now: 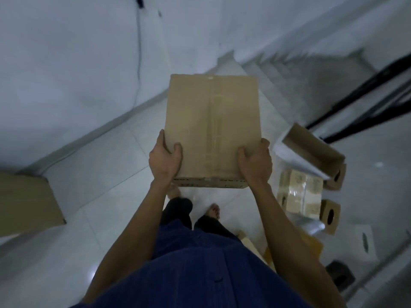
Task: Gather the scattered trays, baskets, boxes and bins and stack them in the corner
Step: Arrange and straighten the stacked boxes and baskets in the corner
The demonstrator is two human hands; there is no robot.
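A closed, taped cardboard box [212, 130] is carried out in front of the body, clear of the tiled floor [106, 187]. The left hand [164, 160] clasps its near left corner, thumb on top and the other fingers out of sight beneath; the right hand [255, 163] does the same at the near right corner. Both hands are closed on the box, and both sit at the end nearest the body, so most of the box reaches out beyond the grip, unsupported.

That is the point to watch in this carrying step. With the weight ahead of the hands, the far end will probably want to dip, so it seems wise to keep the forearms under the near edge, or to slide the hands further along the sides before setting it down (how heavy it is cannot be told from here). The lid looks level now.

To the right of the grip and below it, loose items lie on the floor: an open carton [311, 150], a plastic-wrapped bundle of small boxes [299, 190] and a small box with an oval hole [330, 215]. To the left of the grip and lower, a larger cardboard box [26, 201] rests near the wall. The bare feet are under the box, which hides the floor just ahead, so stepping around the litter on the right calls for care.

Which corner is meant is not certain; the wall angle beyond the far end is a likely candidate.
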